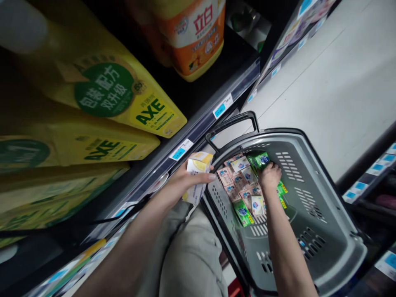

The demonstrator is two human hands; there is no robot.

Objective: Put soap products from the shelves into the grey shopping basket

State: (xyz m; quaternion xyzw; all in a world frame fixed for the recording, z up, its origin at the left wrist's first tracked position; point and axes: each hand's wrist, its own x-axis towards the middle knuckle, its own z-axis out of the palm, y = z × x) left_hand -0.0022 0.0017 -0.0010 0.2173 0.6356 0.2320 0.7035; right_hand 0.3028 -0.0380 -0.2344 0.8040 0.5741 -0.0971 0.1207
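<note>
Left arm's (pixel 136 231) fingers (pixel 201 178) clasp a white-yellow box (pixel 198 165).

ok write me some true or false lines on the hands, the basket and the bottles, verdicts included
1. The left hand holds a white and yellow box. True.
2. The right hand is inside the gray basket. True.
3. Every pack in the gray basket is green. False: there are pink boxes too.
4. The AXE bottles stand in the gray basket. False: the AXE bottles are on the shelf.
</note>
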